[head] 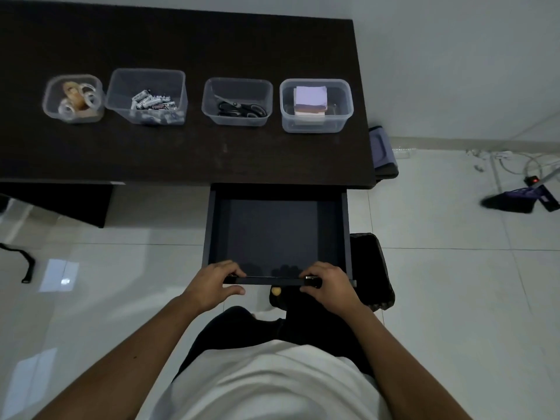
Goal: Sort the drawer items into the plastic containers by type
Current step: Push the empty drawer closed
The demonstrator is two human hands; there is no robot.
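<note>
While we look down, the dark desk [181, 153] spans the upper left, and its drawer [212, 225] stands pulled out below the front edge, just ahead of both hands. Along the desktop, well apart from the hands, sit four clear plastic containers in a row: one with tape rolls [77, 97], one with batteries [151, 101], one with scissors [239, 109], and one with a stack of note pads [310, 100]. We cannot read any writing on the batteries; the print is too blurred. Our left hand [215, 287] grips the drawer's front rail [272, 280], fingers curled over the top and thumb beneath. Our right hand [328, 287] grips the same rail likewise.
</note>
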